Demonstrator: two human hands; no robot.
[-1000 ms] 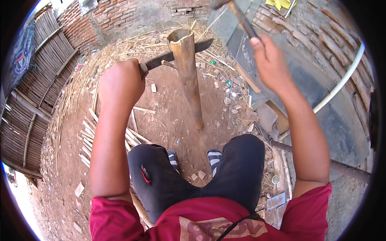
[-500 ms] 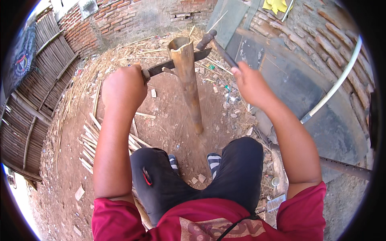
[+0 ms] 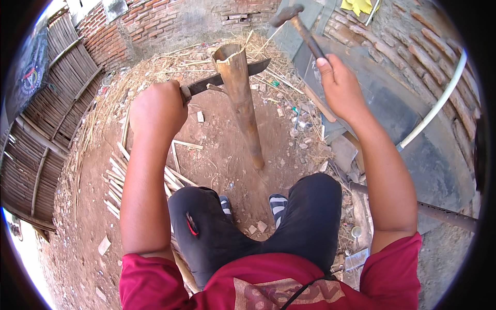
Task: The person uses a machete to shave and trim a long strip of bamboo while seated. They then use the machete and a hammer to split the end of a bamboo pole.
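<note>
A hollow bamboo pole (image 3: pixel 243 103) stands on the dirt in front of me, leaning slightly, its top rim jagged. The blade of a machete (image 3: pixel 206 84) runs across it below the rim, its tip sticking out to the right. How deep the blade sits in the bamboo I cannot tell. My left hand (image 3: pixel 157 109) is closed round the machete's handle. Up and to the right, my right hand (image 3: pixel 341 87) grips the handle of a hammer (image 3: pixel 308 39); the hammer's head is raised beyond the pole, apart from the blade.
Split bamboo sticks (image 3: pixel 118 181) lie beside my left knee. Straw and rubble (image 3: pixel 155 72) line the foot of the brick wall (image 3: pixel 175 23). On the right are dark flat sheets (image 3: pixel 398 116) and a pale curved pipe (image 3: pixel 439 106). A slatted bamboo wall (image 3: pixel 67 67) stands left.
The hammer has risen away from the blade, up and to the right, with my right hand. My left hand and the machete have hardly moved.
</note>
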